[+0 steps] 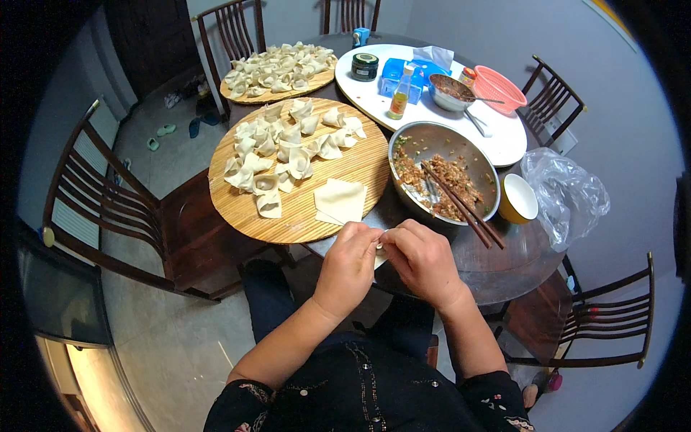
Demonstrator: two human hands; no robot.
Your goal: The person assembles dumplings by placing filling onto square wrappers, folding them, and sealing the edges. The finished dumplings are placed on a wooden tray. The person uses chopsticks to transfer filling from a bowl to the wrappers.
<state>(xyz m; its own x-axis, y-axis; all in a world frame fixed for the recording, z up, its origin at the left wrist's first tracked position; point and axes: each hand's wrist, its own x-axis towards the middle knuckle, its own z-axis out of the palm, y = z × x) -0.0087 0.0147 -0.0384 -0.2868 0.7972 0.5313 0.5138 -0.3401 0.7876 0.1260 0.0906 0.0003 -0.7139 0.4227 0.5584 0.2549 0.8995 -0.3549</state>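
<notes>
My left hand and my right hand meet near the table's front edge, both pinching a dough wrapper that they mostly cover. Just beyond my left hand, a small stack of flat wrappers lies on a round slatted board. Folded wontons stand in a cluster on that board. To the right, a steel bowl contains minced filling, with a pair of wooden chopsticks resting across its near rim. Whether filling is inside the held wrapper cannot be seen.
Behind is a second board covered with wontons. A white turntable bears a sauce bottle, a dark jar, a smaller bowl and a pink basket. A yellow cup and a plastic bag are at right.
</notes>
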